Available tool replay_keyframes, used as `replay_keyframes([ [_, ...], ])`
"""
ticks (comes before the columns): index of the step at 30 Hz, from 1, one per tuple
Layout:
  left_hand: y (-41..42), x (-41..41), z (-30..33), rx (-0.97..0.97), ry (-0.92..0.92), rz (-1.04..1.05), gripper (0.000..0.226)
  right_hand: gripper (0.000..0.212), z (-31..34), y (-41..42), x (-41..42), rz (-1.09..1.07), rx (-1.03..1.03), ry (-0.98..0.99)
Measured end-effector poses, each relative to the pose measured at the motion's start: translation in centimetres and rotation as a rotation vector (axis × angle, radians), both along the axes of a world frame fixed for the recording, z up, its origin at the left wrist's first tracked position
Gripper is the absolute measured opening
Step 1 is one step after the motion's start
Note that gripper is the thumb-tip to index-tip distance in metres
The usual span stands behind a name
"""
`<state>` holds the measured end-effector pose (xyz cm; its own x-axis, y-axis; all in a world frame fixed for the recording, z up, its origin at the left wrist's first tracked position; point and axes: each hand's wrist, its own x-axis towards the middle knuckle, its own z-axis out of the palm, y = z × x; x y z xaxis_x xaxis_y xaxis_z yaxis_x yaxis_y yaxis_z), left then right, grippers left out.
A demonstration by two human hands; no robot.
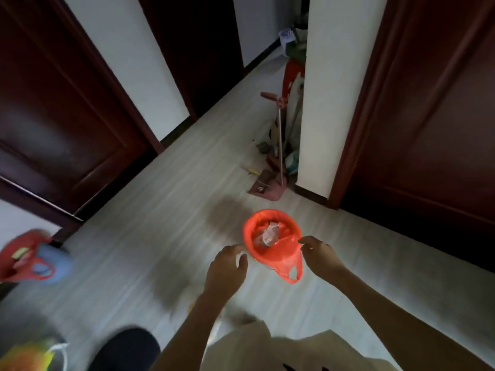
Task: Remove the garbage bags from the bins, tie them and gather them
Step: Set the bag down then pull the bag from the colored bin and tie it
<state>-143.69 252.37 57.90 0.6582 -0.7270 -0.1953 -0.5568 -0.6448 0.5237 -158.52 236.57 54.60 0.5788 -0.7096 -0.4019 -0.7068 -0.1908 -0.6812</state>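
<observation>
A small bin lined with a red garbage bag stands on the pale floor, and everything else can be placed from it. The bag's rim is stretched over the bin's mouth, with crumpled clear plastic lying inside, and one looped handle of the bag droops over the near side. The person's left hand hovers just beside the bag's near-left edge, fingers loosely spread and gripping nothing. The right hand is at the bag's near-right edge, fingertips touching or pinching the rim; I cannot tell which. Beyond the bag, against a white wall corner, a pink dustpan with a long handle leans among other clutter. Far to the bag's left sits a second red bag over a blue bin, blurred. Dark wooden doors rise behind the bag on both sides.
</observation>
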Motion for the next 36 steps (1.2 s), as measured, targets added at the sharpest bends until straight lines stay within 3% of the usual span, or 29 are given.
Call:
replay_keyframes([
  [6,-12.1,10.9,-3.1,0.05,0.047,-0.21,0.028,0.031,-3.3,-7.5,7.9,-0.245,0.01,-0.015],
  [12,-27.2,19.3,-7.6,0.166,0.153,-0.672,0.026,0.033,-8.3,-12.1,13.5,-0.813,0.147,0.059],
  [19,-36.6,24.0,-14.4,0.323,0.111,-1.014,0.03,0.035,-13.8,-12.2,18.8,-1.199,0.277,0.138],
  [24,-37.7,25.3,-23.4,0.383,0.083,-1.038,0.033,0.039,-22.0,-11.2,20.7,-1.247,0.275,0.159],
  [29,-36.6,26.1,-37.5,0.385,-0.031,-0.994,0.044,0.047,-35.0,-11.0,20.8,-1.167,0.21,0.289],
  [36,-38.9,24.1,-53.6,0.108,-0.221,-1.159,0.054,0.054,-50.5,-14.2,19.2,-0.777,-0.3,0.318],
])
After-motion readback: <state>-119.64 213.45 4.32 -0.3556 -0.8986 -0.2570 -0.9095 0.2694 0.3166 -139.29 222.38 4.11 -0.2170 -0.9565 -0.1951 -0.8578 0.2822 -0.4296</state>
